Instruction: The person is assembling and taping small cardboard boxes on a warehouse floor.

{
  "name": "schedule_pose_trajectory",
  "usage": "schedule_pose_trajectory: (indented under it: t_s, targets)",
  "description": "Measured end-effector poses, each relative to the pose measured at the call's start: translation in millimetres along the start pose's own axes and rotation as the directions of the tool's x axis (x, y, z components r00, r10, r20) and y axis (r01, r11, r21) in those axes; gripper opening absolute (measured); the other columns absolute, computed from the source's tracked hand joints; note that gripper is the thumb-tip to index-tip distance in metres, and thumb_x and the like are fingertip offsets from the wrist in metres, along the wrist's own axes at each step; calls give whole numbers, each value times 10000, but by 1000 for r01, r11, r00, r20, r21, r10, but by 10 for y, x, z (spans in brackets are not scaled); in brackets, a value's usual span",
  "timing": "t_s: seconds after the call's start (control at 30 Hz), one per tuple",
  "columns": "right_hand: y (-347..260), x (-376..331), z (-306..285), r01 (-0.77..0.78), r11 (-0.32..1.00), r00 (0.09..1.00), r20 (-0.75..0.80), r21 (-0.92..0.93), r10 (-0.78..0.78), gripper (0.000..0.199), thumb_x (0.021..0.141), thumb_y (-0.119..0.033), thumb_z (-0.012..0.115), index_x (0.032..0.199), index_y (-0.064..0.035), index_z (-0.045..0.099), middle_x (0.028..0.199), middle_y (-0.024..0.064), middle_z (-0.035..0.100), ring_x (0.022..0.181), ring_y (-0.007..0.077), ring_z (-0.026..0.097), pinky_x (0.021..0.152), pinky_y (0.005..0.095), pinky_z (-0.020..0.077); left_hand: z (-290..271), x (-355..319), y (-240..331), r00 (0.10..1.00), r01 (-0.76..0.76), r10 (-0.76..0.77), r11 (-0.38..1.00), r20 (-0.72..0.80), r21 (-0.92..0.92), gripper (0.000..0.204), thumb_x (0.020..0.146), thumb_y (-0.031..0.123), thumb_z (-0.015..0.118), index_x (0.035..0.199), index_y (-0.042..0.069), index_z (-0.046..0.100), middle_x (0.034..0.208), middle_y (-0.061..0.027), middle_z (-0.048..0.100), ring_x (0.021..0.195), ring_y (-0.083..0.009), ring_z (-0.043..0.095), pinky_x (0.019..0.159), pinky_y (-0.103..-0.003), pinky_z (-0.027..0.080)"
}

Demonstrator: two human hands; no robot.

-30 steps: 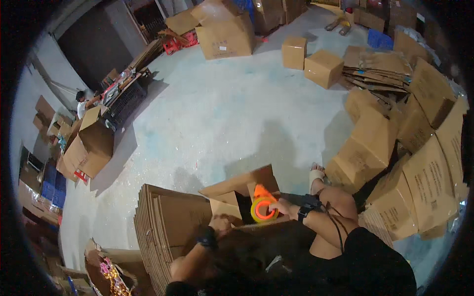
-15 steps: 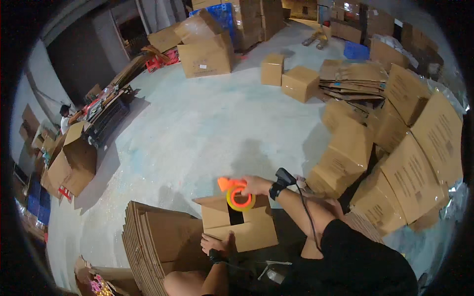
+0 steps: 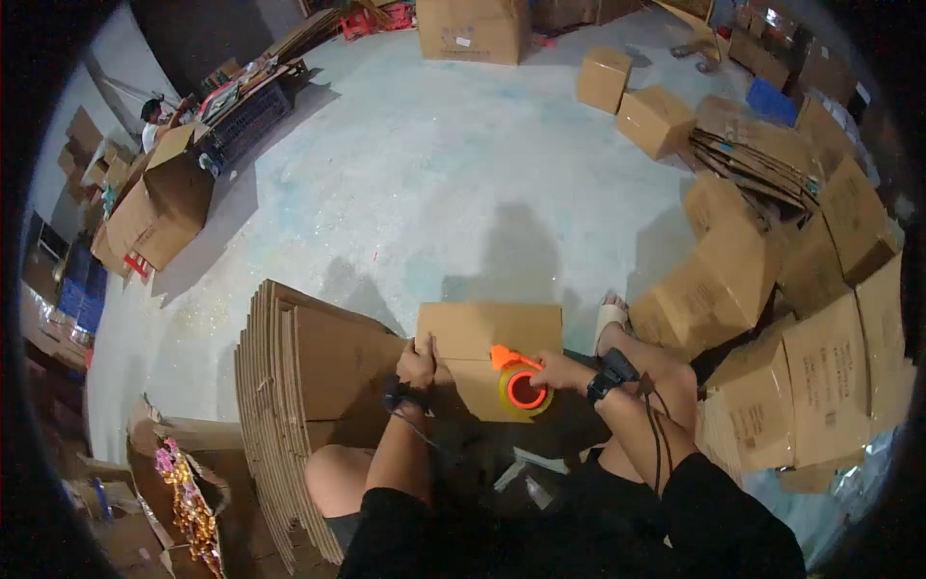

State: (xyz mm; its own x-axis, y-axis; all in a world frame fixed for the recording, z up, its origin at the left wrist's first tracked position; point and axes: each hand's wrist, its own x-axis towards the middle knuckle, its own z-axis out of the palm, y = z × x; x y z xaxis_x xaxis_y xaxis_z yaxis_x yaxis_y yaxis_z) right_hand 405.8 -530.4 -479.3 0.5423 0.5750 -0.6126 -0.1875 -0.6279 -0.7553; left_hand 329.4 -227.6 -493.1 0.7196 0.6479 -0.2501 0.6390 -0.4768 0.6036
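A small brown cardboard box (image 3: 468,376) sits in front of me between my knees, its upper panels lying flat and meeting along a seam. My left hand (image 3: 417,365) grips its left edge, thumb on top. In my right hand (image 3: 564,372) is an orange tape dispenser (image 3: 503,358) with a yellow roll of tape, held over the right part of the box. Its orange head points left, near the seam. Whether tape touches the cardboard is too small to tell.
Flattened cartons (image 3: 289,405) stand stacked at my left. An open carton with gold and pink decorations (image 3: 188,502) is at lower left. Closed boxes (image 3: 709,299) are heaped at my right. Farther off, a person (image 3: 152,121) is beside a loaded cart (image 3: 246,121).
The box's open flaps have been folded down, covering the dark gap. My right hand and the tape dispenser have moved right and nearer to me. The view has tilted down.
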Motion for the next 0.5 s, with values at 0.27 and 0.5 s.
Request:
schedule_pose_trajectory:
  t_s: [0.27,0.5]
  targets:
    - [-518,-202,-269,485,874,857,-189,-19,-480,780,710,-160,735,1409,-38,412,1213,132,587,1051,207,589,886,335,480,6,9,84,991,61,-69,996,118,67,734,927,645,357,1246,28,594,1137,-293,623,1103,-453,577,943,-467,456]
    - [-761,-244,89,538,692,767,-61,-482,-639,834,679,-200,772,1435,-273,427,1074,160,523,1008,368,546,926,423,460,175,-64,-86,986,150,-156,985,59,90,767,923,663,345,1172,-2,635,1105,-276,646,1109,-429,588,938,-461,461]
